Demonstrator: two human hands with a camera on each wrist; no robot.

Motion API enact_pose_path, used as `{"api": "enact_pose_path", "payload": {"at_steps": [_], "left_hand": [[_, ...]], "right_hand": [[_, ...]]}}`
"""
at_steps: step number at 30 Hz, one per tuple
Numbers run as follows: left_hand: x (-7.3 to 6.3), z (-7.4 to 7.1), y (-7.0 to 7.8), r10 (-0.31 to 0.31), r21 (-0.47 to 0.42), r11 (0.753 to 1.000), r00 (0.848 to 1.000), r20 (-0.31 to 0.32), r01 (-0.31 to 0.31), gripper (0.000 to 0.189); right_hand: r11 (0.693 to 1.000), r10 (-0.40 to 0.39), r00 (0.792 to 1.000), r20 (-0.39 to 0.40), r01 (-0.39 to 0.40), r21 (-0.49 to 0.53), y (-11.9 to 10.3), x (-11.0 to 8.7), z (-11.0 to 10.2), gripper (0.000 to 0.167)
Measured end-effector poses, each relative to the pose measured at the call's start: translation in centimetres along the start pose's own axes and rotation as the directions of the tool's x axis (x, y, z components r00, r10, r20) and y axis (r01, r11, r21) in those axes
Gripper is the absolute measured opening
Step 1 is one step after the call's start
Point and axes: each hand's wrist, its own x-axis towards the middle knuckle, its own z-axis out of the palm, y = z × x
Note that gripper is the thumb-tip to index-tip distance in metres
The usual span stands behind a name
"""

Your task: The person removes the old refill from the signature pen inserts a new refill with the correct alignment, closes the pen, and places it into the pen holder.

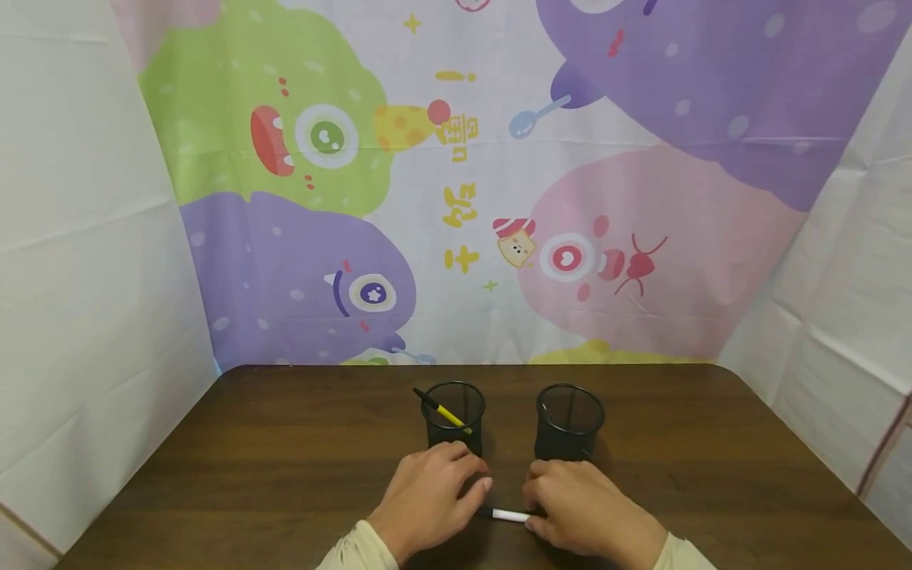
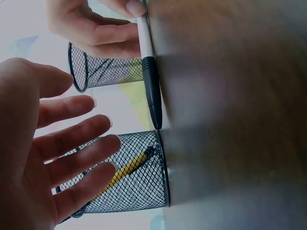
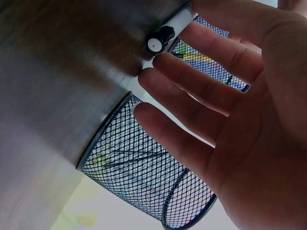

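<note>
A white-and-black marker pen point(image 1: 509, 515) lies between the two hands, low along the wooden counter point(image 1: 271, 475), on the near side of two mesh cups. Its long axis runs side to side across the person's front, almost level in the head view. The tapered black end points to the person's left, beneath the thumb of the left hand point(image 1: 431, 495); the white barrel runs to the right, and the right wrist view shows that it finishes there in a black end with a round white disc. Whether the pen rests fully on the wood or is slightly raised cannot be told.

The right hand point(image 1: 587, 507) pinches the white barrel between thumb and forefinger, its other fingers reaching out loosely beyond. The left hand is empty, its fingers relaxed and spread, near the black end but apart from it.

Just beyond the left hand stands the left black mesh cup point(image 1: 436, 437), upright, with a yellow pen point(image 1: 449, 416) slanting inside; that pen's black upper end juts over the rim to the left. The right black mesh cup point(image 1: 566, 445) stands upright beyond the right hand. A cartoon-monster cloth point(image 1: 463, 317) hangs behind.
</note>
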Motion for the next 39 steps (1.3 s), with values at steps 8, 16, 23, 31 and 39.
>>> {"api": "enact_pose_path", "payload": {"at_steps": [8,16,23,31,39], "left_hand": [[0.0,-0.3,-0.3,-0.010,0.001,1.000,1.000,0.013,0.010,0.018],[-0.1,-0.4,-0.6,-0.018,-0.007,1.000,1.000,0.025,0.019,0.016],[-0.2,-0.3,-0.5,-0.013,-0.014,1.000,1.000,0.026,0.013,0.016],[-0.1,-0.2,-0.4,-0.028,-0.036,0.999,0.998,0.052,0.030,0.017],[-0.3,-0.4,-0.8,-0.025,-0.037,0.999,0.999,0.048,0.027,0.015]], "right_hand": [[1.000,-0.025,0.999,-0.039,0.024,-0.008,0.0,0.3,0.1,0.016],[0.999,-0.042,0.998,-0.040,0.041,-0.018,0.2,0.4,0.0,0.019],[0.998,-0.054,0.998,-0.033,0.055,0.018,0.4,1.0,0.0,0.018],[0.997,-0.064,0.997,-0.038,0.065,0.034,0.8,1.0,0.0,0.018],[0.995,-0.054,0.998,-0.038,0.057,0.080,0.7,1.1,0.1,0.020]]}}
